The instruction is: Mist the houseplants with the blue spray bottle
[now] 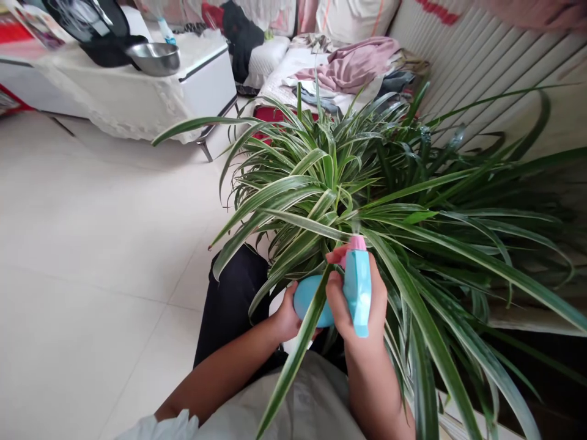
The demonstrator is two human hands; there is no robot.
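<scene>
A light blue spray bottle with a pink nozzle and trigger is held in both hands. My right hand is wrapped round its neck, a finger at the pink trigger. My left hand holds the rounded blue body from the left and below. The nozzle points away from me into a large spider plant with long green, pale-edged leaves. A faint mist shows just beyond the nozzle. One long leaf crosses in front of the bottle's body. The plant's base is hidden under its leaves.
A low white table at the back left carries a metal bowl and a black case. Rumpled clothes lie on a seat behind the plant. A white radiator lines the right wall. Pale tiled floor spreads at left.
</scene>
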